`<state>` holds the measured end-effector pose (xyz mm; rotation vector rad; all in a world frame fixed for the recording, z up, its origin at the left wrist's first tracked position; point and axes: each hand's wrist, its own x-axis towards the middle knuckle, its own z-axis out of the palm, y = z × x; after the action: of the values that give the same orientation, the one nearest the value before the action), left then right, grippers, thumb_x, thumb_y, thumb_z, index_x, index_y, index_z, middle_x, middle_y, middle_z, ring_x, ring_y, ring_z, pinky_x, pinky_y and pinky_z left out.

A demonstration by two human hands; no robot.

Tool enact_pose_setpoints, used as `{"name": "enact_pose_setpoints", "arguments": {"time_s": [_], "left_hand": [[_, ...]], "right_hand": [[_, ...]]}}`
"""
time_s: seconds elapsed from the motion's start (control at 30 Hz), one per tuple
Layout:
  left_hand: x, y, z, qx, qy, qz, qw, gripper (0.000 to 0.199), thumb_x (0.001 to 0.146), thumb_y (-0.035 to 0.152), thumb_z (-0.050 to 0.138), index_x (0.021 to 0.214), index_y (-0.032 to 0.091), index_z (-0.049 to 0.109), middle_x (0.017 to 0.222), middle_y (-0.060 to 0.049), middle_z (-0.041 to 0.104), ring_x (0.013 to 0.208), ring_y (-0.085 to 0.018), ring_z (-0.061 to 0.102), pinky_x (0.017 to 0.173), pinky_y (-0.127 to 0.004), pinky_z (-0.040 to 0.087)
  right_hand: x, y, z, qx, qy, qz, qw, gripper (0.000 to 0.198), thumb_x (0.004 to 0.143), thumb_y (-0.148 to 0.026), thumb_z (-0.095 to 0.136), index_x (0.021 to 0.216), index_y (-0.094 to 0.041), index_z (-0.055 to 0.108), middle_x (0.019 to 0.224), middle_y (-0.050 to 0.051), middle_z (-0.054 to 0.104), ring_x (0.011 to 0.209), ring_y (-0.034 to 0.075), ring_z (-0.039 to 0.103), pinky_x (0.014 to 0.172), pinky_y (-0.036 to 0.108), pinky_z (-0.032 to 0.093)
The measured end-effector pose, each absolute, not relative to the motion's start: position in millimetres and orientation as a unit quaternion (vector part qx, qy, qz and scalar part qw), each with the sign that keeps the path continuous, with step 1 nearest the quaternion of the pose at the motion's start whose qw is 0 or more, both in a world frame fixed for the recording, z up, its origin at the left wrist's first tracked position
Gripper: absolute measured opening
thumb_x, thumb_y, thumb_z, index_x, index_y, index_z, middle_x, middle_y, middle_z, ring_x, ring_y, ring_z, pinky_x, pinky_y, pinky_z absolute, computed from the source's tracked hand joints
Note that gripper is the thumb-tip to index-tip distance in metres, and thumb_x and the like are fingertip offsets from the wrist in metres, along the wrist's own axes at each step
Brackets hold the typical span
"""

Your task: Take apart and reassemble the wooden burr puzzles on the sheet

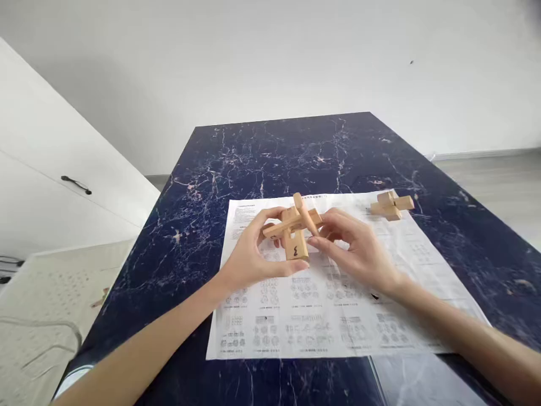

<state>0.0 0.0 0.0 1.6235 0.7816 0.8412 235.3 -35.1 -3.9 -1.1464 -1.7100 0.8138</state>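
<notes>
Above a printed instruction sheet, both hands hold a wooden interlocking puzzle of crossed bars, with dark marks inked on some pieces. My left hand wraps around its left side, thumb along the lower edge of the marked block. From the right, my right hand pinches a rounded wooden stick that slants across the top of the crossed pieces. The fingers behind the puzzle are partly hidden.
Another cross-shaped wooden puzzle rests at the sheet's upper right corner. The dark blue marble-patterned table meets a white wall at the back. A white cabinet stands left, and cables lie on the floor.
</notes>
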Motion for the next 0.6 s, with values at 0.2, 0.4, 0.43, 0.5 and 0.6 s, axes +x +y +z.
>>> {"name": "enact_pose_setpoints", "arguments": {"time_s": [0.2, 0.4, 0.43, 0.5, 0.6], "left_hand": [[1, 2, -1, 0.678, 0.342, 0.383, 0.526, 0.077, 0.073, 0.043, 0.096, 0.139, 0.030, 0.058, 0.140, -0.010, 0.061, 0.121, -0.031, 0.065, 0.095, -0.042, 0.058], [5, 4, 4, 0.643, 0.387, 0.425, 0.506, 0.072, 0.076, 0.047, 0.093, 0.134, 0.024, 0.058, 0.129, -0.011, 0.067, 0.108, -0.026, 0.068, 0.086, -0.037, 0.059], [5, 4, 4, 0.639, 0.393, 0.431, 0.502, 0.073, 0.076, 0.048, 0.093, 0.134, 0.023, 0.058, 0.127, -0.011, 0.068, 0.106, -0.025, 0.069, 0.085, -0.037, 0.060], [5, 4, 3, 0.635, 0.398, 0.441, 0.493, 0.074, 0.075, 0.047, 0.093, 0.135, 0.023, 0.057, 0.127, -0.011, 0.067, 0.104, -0.024, 0.069, 0.084, -0.036, 0.060], [5, 3, 1, 0.642, 0.399, 0.447, 0.478, 0.076, 0.074, 0.044, 0.094, 0.136, 0.023, 0.055, 0.132, -0.011, 0.065, 0.105, -0.024, 0.068, 0.083, -0.036, 0.060]], "right_hand": [[246, -29, 1, -0.465, -0.659, 0.340, 0.484, 0.025, 0.099, -0.043, 0.074, 0.114, -0.023, 0.073, 0.098, 0.005, 0.069, 0.073, 0.017, 0.065, 0.061, 0.034, 0.057], [253, -21, -3, -0.549, -0.613, 0.285, 0.492, 0.030, 0.096, -0.050, 0.075, 0.111, -0.024, 0.076, 0.101, 0.008, 0.075, 0.072, 0.019, 0.068, 0.060, 0.036, 0.057], [253, -20, -5, -0.564, -0.616, 0.262, 0.484, 0.030, 0.096, -0.050, 0.075, 0.110, -0.024, 0.078, 0.100, 0.008, 0.076, 0.072, 0.020, 0.068, 0.061, 0.037, 0.057], [255, -17, -10, -0.581, -0.635, 0.220, 0.459, 0.029, 0.096, -0.050, 0.075, 0.108, -0.024, 0.079, 0.102, 0.008, 0.077, 0.073, 0.020, 0.069, 0.062, 0.037, 0.057], [255, -16, -15, -0.591, -0.673, 0.153, 0.418, 0.030, 0.097, -0.049, 0.075, 0.108, -0.022, 0.081, 0.101, 0.007, 0.077, 0.070, 0.019, 0.068, 0.063, 0.037, 0.057]]}}
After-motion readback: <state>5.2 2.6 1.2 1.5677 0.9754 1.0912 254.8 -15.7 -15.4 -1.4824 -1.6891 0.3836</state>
